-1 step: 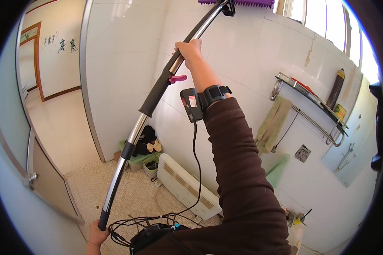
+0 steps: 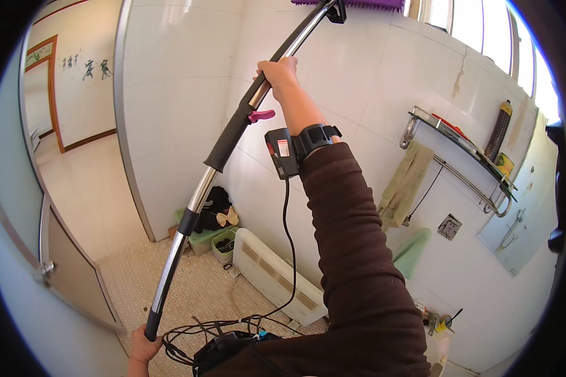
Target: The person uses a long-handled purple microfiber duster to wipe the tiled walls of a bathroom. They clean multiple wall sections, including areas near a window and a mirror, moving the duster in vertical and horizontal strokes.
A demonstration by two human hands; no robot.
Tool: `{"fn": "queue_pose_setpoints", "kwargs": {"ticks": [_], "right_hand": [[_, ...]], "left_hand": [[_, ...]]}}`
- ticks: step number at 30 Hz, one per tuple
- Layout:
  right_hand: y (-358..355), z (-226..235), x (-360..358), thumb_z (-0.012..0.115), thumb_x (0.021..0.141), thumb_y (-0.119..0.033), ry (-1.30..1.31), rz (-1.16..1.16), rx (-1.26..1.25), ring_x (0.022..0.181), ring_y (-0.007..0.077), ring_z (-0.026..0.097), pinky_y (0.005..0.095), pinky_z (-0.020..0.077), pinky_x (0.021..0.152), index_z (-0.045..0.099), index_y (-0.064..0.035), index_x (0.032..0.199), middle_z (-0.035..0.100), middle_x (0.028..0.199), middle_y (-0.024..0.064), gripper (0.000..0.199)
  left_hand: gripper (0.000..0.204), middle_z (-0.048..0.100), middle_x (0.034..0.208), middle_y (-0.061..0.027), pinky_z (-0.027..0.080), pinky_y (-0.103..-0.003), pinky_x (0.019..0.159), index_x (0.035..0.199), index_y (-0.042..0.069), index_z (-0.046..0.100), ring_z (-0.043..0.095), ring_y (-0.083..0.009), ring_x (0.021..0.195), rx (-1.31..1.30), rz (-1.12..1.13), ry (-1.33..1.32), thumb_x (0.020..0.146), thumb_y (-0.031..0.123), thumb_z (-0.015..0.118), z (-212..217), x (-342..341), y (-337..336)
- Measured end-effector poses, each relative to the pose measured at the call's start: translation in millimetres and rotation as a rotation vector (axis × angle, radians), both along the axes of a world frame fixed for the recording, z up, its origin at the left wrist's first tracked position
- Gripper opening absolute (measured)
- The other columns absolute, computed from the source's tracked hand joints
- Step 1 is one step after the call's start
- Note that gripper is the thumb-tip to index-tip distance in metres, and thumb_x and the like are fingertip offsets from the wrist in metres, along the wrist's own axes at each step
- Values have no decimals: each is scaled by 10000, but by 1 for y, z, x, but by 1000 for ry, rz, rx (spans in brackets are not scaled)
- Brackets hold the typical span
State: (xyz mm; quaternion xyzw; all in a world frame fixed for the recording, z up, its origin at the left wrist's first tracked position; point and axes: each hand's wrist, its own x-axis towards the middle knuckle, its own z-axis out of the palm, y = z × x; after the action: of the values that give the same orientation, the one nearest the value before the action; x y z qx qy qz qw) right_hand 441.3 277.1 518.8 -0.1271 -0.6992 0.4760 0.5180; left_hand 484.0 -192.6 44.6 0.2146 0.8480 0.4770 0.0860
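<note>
Two hands on one long mop handle [image 2: 215, 163]: at the lower left edge of the frame, left hand [image 2: 143, 349] with fingers wrapped tight round the black bottom end; higher, just above centre, right hand [image 2: 277, 72] with fingers closed round the chrome shaft above the black foam sleeve and pink clip [image 2: 261, 115]. At the top edge, purple mop head [image 2: 349, 4] against the white tiled wall [image 2: 371, 81]; right of centre, metal shelf [image 2: 459, 141] with hanging green towel [image 2: 404, 185].
</note>
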Motion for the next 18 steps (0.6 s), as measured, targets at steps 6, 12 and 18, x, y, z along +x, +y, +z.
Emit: {"fn": "queue_pose_setpoints", "kwargs": {"ticks": [6, 12, 18], "right_hand": [[55, -17, -36, 653, 652, -23, 70, -183, 68, 629, 227, 581, 323, 501, 530, 224, 117, 1062, 516, 803, 183, 609], [76, -30, -45, 619, 676, -122, -95, -385, 100, 928, 365, 588, 373, 488, 788, 83, 182, 1250, 535, 987, 298, 843], [59, -144, -67, 612, 693, -179, -162, -255, 17, 833, 363, 590, 395, 480, 728, 106, 190, 1208, 546, 906, 279, 811]], "left_hand": [[243, 490, 542, -60, 421, -321, 506, 671, -7, 535, 465, -140, 505, -202, -75, -53, 619, 142, 720, 5, -72, 40], [286, 505, 533, -97, 432, -362, 509, 660, -11, 530, 517, -204, 498, -154, -141, -1, 629, 172, 748, -60, -118, 67], [228, 492, 523, -76, 411, -386, 502, 665, 16, 535, 500, -221, 486, -429, -86, 15, 632, 124, 733, -135, -154, -38]]}}
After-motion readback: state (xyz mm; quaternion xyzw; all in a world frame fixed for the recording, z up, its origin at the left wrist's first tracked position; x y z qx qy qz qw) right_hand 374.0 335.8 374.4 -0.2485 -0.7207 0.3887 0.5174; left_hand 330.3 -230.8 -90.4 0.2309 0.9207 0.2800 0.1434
